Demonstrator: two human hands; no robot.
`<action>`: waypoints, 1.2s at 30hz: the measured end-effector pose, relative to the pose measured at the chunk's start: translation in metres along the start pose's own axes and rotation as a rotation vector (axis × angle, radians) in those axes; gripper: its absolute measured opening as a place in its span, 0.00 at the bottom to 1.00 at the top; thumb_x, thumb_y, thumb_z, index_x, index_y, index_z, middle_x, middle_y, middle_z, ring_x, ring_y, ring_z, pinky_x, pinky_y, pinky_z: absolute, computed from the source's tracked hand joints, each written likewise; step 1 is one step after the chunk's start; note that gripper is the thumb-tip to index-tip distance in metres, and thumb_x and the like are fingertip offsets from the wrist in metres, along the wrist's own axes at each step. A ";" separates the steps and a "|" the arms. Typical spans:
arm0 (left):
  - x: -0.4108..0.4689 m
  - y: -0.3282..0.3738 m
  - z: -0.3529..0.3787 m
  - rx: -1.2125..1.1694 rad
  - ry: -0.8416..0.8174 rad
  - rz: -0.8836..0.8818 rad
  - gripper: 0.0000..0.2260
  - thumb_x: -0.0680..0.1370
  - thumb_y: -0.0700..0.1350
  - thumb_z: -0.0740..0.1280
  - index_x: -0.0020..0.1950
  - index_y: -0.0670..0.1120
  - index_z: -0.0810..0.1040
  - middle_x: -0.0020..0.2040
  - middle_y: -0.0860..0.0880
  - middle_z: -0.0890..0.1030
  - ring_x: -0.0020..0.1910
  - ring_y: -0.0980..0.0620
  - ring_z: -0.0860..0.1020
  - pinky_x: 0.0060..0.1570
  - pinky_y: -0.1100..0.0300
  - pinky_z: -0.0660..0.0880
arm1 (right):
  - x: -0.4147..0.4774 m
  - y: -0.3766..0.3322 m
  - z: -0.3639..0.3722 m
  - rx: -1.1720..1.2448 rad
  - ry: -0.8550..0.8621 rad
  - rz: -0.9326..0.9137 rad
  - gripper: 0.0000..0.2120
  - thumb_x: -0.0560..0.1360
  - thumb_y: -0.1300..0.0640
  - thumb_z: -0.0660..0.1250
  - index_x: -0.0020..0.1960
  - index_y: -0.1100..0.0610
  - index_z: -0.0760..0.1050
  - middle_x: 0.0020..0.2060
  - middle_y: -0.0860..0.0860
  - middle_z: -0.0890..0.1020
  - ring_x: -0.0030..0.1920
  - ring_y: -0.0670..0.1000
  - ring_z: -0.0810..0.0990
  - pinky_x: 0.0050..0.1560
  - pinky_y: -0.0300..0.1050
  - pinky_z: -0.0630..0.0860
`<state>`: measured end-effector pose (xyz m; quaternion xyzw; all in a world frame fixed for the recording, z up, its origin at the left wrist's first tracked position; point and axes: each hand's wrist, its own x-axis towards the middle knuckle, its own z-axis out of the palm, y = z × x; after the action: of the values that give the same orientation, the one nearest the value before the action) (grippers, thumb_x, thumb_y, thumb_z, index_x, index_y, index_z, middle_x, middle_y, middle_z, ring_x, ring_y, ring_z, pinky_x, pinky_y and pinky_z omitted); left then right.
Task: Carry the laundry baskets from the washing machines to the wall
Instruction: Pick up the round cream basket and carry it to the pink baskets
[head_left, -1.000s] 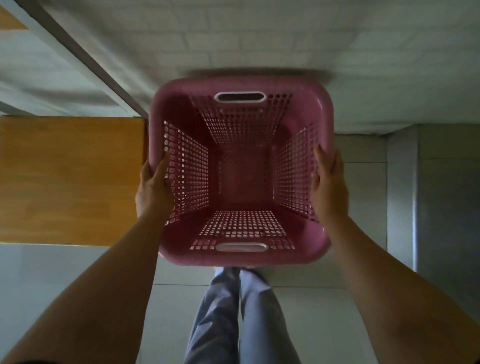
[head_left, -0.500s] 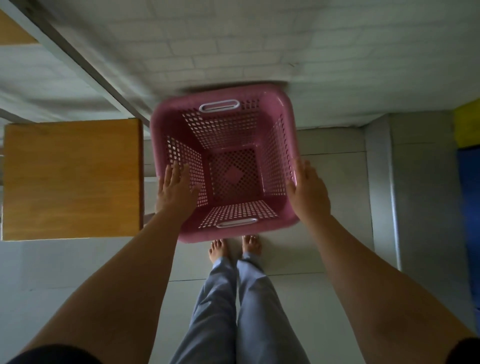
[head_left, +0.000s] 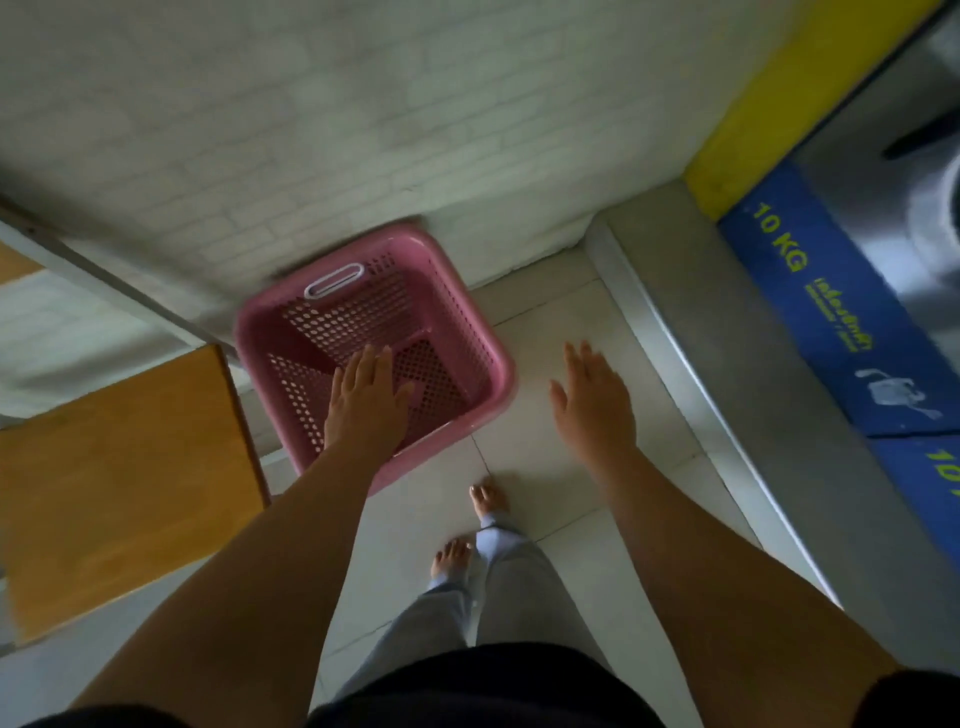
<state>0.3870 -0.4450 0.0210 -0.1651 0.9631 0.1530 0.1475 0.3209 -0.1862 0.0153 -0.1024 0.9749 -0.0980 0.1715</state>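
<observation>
**Pink basket on the floor at the wall, both hands empty**

At the near edge, two bare forearms reach forward over a dark top and pale grey trousers (head_left: 498, 587). Below them two bare feet (head_left: 488, 499) stand on the light tiled floor (head_left: 545, 322), the right foot slightly farther forward than the left.

Farther out, the left hand (head_left: 366, 400) hangs palm down above the near side of the basket, fingers straight and a little apart, holding nothing; whether it touches the rim cannot be told. The right hand (head_left: 592, 400) is spread flat over bare tile to the right of the basket, fingers open, apart from it and also holding nothing.

The pink laundry basket (head_left: 467, 332) stands upright on the floor, turned at an angle, with nothing inside. Its perforated walls and bottom are visible, and a white handle slot (head_left: 334, 279) sits in the far side. The far rim is against or just beside the white brick wall (head_left: 311, 130).

On the left, a wooden table top (head_left: 119, 478) lies just beside the basket's left side. On the right, a washing machine (head_left: 857, 218) stands behind a grey raised step, with a blue panel reading "10 KG" (head_left: 779, 239) and a yellow band above it.
</observation>
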 end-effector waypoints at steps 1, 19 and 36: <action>-0.004 0.008 -0.001 0.025 0.001 0.056 0.27 0.82 0.54 0.54 0.77 0.41 0.56 0.78 0.40 0.58 0.77 0.41 0.55 0.76 0.46 0.50 | -0.015 0.006 -0.003 0.012 0.015 0.036 0.28 0.81 0.49 0.55 0.78 0.57 0.54 0.77 0.59 0.59 0.76 0.60 0.60 0.74 0.56 0.60; -0.098 0.234 0.040 0.303 -0.083 0.930 0.27 0.81 0.54 0.55 0.76 0.40 0.60 0.74 0.36 0.65 0.73 0.38 0.64 0.74 0.43 0.58 | -0.282 0.130 -0.011 0.263 0.269 0.817 0.27 0.82 0.46 0.51 0.78 0.54 0.53 0.78 0.55 0.57 0.77 0.56 0.57 0.76 0.54 0.57; -0.339 0.463 0.172 0.406 -0.254 1.321 0.25 0.82 0.52 0.56 0.75 0.40 0.61 0.74 0.38 0.65 0.73 0.39 0.63 0.74 0.48 0.56 | -0.550 0.300 0.026 0.435 0.391 1.285 0.27 0.82 0.45 0.49 0.78 0.53 0.52 0.78 0.54 0.57 0.77 0.56 0.57 0.77 0.54 0.56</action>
<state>0.5648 0.1228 0.0918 0.5042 0.8468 0.0458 0.1629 0.7861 0.2257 0.0967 0.5497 0.8136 -0.1864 0.0338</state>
